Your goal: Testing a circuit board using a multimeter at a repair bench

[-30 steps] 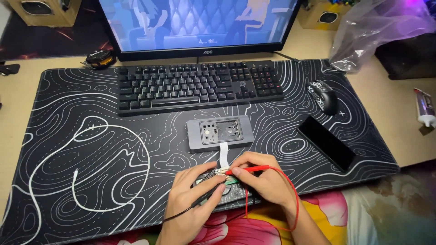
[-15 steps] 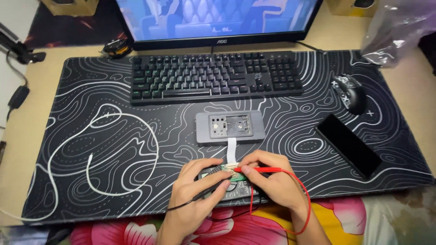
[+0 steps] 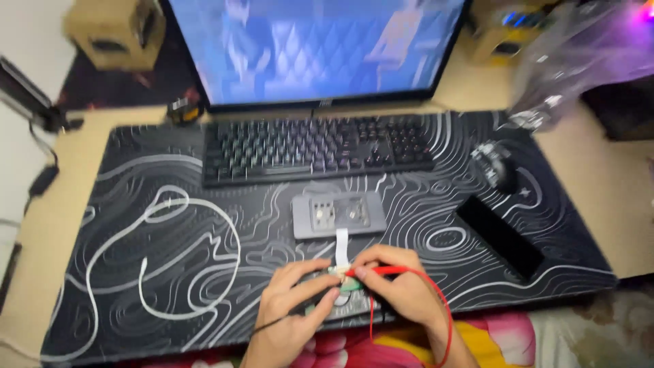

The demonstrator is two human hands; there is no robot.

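right hand is pinching a red probe between closed fingers, tip touching a small green board. left hand, fingers curled together, is steadying that board below a grey plate on the patterned desk mat.

Dim room, screen-lit, heavily motion-blurred

The monitor glows blue and slightly overexposed; purple light tints the top right corner; keyboard and edges smear, soft shadows under the hands.
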